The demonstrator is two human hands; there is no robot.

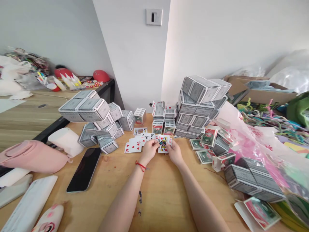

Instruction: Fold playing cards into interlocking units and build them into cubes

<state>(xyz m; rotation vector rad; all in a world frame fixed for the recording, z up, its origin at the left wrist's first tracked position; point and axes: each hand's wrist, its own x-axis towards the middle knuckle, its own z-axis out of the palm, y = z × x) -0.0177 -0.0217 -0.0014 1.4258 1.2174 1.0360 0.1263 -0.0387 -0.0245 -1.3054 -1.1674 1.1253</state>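
Observation:
My left hand (150, 150) and my right hand (174, 152) meet over the wooden table (159, 193), both pinching a small stack of face-up playing cards (163, 144) with a court card on top. A red string bracelet circles my left wrist. Loose face-up cards (134, 145), mostly hearts, lie fanned on the table just left of my hands. Single small card boxes (158, 127) stand right behind them.
Piles of grey wrapped card packs stand at the left (94, 120) and at the back right (200, 104), more at the right (251, 178). A black phone (84, 169) lies left of my arms, beside pink and white pouches. Pink plastic wrap and a cardboard box sit at the right.

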